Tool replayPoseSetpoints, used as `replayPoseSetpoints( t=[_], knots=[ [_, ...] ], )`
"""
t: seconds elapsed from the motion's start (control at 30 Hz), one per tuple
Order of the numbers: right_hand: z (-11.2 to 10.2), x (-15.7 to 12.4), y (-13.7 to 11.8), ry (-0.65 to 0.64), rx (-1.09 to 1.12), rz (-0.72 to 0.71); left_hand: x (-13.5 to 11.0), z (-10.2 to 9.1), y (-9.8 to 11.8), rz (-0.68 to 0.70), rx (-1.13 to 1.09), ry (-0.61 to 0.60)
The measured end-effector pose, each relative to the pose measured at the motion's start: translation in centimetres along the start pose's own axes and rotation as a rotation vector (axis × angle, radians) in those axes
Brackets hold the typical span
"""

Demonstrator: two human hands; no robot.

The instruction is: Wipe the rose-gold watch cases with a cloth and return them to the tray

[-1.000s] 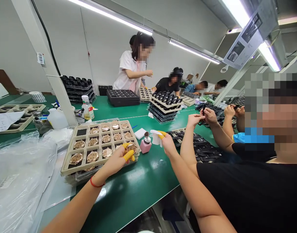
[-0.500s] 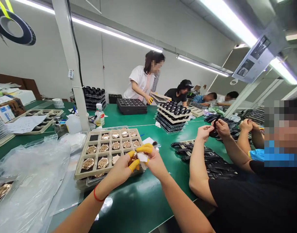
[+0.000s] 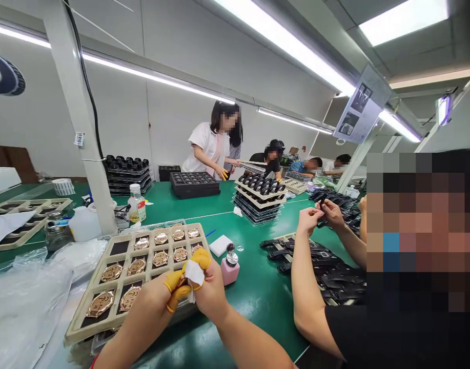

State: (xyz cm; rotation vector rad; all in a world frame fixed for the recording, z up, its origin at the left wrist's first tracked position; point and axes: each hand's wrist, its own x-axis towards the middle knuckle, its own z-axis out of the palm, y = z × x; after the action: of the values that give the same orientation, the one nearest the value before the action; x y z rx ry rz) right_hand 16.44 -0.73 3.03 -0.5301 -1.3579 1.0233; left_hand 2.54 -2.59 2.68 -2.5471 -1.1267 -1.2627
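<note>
1. Watch case (image 3: 183, 280), or what I take for one: just a sliver of rose gold peeking out at the left hand's (image 3: 154, 297) fingertips. That hand is pinched on it, yellow finger covers and all, and most of the piece is hidden.

2. Right hand (image 3: 211, 291) is clamped on a folded white cloth (image 3: 195, 273), also wearing yellow covers. The two hands are right up against each other, with the cloth partly over the gold bit.

3. The relation that matters imo: the case sits just to the left of the right hand's fingertips, tucked beside and partly behind the cloth. The left hand is the nearer one since it's got the grip. Long axis? Can't tell, too much is covered.

4. Under and left of the left hand there's a beige tray (image 3: 89, 330) with round rose-gold pieces (image 3: 100, 303) sitting in its compartments, marked faces up. Both hands hang over its near right corner, so that bit's blocked.

5. Just right of the right hand and a little farther out: a pink bottle (image 3: 229, 270) standing upright on the green bench (image 3: 267, 307), with a white pad (image 3: 220, 246) beyond it.

6. Well off to the right hand's right, a co-worker's hands (image 3: 309, 220) are on a black strap, above a pile of black straps (image 3: 330, 274).
</note>
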Motion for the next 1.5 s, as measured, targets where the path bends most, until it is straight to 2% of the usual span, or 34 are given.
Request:
replayPoseSetpoints(
  t=[0.1,0.2,0.27,0.33,0.4,0.47,0.53,0.57,0.63,0.73,0.83,0.9,1.0,1.13,1.2,1.27,1.37,1.43,1.5],
  knots=[
    [-0.1,0.5,-0.1,0.005,0.118,0.171,0.3,0.3,0.0,0.158,0.206,0.122],
    [-1.0,1.6,-0.6,-0.031,0.055,0.288,0.5,0.4,-0.2,0.199,0.306,0.157],
    [-2.0,2.1,-1.0,0.002,0.027,0.296,0.5,0.3,0.1,0.154,0.203,0.154],
    [-2.9,2.2,-1.5,0.026,0.063,0.299,0.4,0.2,0.6,0.056,0.005,0.112],
    [-3.5,1.9,-1.9,-0.015,0.095,0.286,0.4,0.0,1.0,-0.04,-0.12,0.065],
    [-3.4,1.3,-2.3,-0.182,-0.072,0.14,0.4,-0.2,1.4,-0.11,-0.155,0.012],
    [-2.6,0.6,-2.3,-0.213,-0.195,0.033,0.4,-0.4,1.7,-0.147,-0.13,-0.022],
    [-2.2,0.4,-2.2,-0.197,-0.203,0.026,0.4,-0.4,1.8,-0.139,-0.096,-0.024],
    [-1.2,0.2,-1.6,-0.142,-0.102,0.122,0.4,-0.3,1.7,-0.053,0.011,0.005],
    [-0.7,0.8,-0.3,-0.082,0.089,0.353,0.6,0.3,1.2,0.117,0.237,0.031],
    [-1.4,2.0,0.3,-0.08,0.188,0.491,0.7,0.8,0.5,0.138,0.3,-0.005],
    [-2.3,2.6,0.1,-0.025,0.229,0.501,0.6,0.9,0.3,0.049,0.129,0.008],
    [-3.3,2.7,-0.9,0.047,0.242,0.408,0.3,0.8,0.5,-0.209,-0.237,0.054],
    [-2.9,1.4,-1.6,-0.168,-0.044,0.217,0.3,0.6,1.4,-0.521,-0.574,0.133],
    [-2.3,0.8,-1.3,-0.207,-0.171,0.117,0.5,0.3,1.9,-0.58,-0.645,0.153],
    [-1.8,0.3,-0.8,-0.18,-0.197,0.04,0.6,-0.1,2.3,-0.54,-0.596,0.094],
    [-1.1,-0.2,-0.1,-0.079,-0.14,-0.002,0.5,-0.6,2.4,-0.387,-0.353,-0.024],
    [-0.6,-0.3,0.3,-0.009,0.006,0.081,0.3,-0.5,2.3,-0.283,-0.157,0.002],
    [-0.1,-0.1,0.4,0.039,0.178,0.237,0.2,-0.1,1.9,-0.15,0.023,0.084]
  ],
)
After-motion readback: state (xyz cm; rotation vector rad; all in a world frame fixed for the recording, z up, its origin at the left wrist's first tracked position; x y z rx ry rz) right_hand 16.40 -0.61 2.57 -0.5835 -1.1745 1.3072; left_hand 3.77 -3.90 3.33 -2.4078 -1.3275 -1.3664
